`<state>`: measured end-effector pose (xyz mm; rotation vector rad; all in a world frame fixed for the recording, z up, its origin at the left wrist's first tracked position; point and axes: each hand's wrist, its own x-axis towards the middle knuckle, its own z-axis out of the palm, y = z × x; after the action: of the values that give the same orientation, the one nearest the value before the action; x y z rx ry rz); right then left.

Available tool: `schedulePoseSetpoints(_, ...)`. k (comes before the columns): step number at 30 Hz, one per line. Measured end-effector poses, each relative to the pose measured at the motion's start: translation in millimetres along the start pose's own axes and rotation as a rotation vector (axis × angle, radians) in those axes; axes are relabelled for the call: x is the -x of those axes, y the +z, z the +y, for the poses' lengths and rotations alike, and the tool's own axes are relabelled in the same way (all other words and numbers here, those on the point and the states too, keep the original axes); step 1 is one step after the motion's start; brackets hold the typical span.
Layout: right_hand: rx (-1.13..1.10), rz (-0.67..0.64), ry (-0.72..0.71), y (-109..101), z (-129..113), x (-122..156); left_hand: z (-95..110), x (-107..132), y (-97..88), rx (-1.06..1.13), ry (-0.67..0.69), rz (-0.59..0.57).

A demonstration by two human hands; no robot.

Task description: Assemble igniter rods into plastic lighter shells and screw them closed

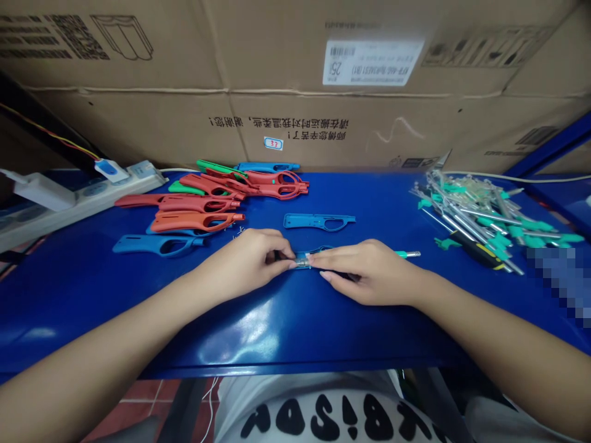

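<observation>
Between my hands a blue utility-lighter shell half (302,255) lies on the blue tabletop, with small clear and metallic parts inside its left end. My left hand (258,258) is closed, with thumb and forefinger pinching at that end. My right hand (376,271) presses its fingertips onto the parts and lies across the rest of the shell, its thumb just below. A green-collared metal lighter tube (409,254) sticks out to the right from under my right hand. Just beyond lies another blue shell half (318,222), inner side up. My fingers hide much of the lighter.
At the left are piled red shells (198,203), an orange shell (194,221), green shells (221,168) and blue shells (159,245). Metal tubes with green parts (484,209) and a black-yellow tool handle (475,249) lie right. A power strip (92,197) and cardboard wall (277,67) border the table.
</observation>
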<state>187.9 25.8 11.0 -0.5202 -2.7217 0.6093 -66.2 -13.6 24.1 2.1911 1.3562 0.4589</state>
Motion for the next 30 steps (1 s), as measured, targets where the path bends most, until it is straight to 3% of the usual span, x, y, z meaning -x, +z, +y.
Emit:
schedulePoseSetpoints(9, 0.300, -0.090, -0.032, -9, -7, 6, 1, 1, 1.7, -0.036, 0.024, 0.023)
schedulePoseSetpoints(14, 0.320, 0.012, 0.021, -14, -1, 4, 1, 2, 1.8, -0.058, 0.044, 0.023)
schedulePoseSetpoints(20, 0.221, -0.065, 0.103, -25, 14, 5, 6, 5, 1.7, -0.173, 0.053, 0.062)
schedulePoseSetpoints(24, 0.149, -0.108, 0.117, -25, 18, 5, 12, 6, 4.0, -0.276, 0.189, 0.114)
schedulePoseSetpoints(27, 0.132, -0.118, 0.124, -24, 19, 4, 12, 5, 9.6, -0.302, 0.321, 0.059)
schedulePoseSetpoints(30, 0.130, -0.124, 0.121, -24, 20, 3, 9, 5, 15.9, -0.328, 0.355, 0.022)
